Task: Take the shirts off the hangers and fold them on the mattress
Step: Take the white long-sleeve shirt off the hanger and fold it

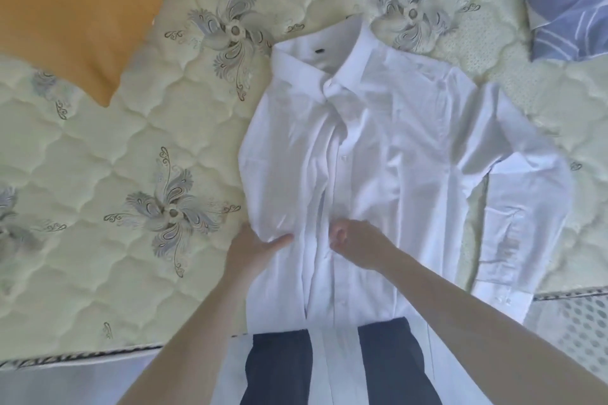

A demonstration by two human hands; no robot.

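Observation:
A white long-sleeved shirt [378,158] lies front-up on the quilted mattress [98,158], collar pointing away from me, its tail hanging over the near edge. Its left side is folded in over the chest; its right sleeve [513,223] lies stretched down beside the body. My left hand [253,250] holds the folded left edge, thumb on top of the cloth. My right hand [355,243] has its fingers curled, pinching fabric beside the button placket. No hanger is in view.
An orange pillow [65,10] lies at the far left. A blue-and-white patterned cover [566,3] lies at the far right. Patterned mattress shows to the left of the shirt. My dark trouser legs [279,368] stand against the mattress's near edge [82,355].

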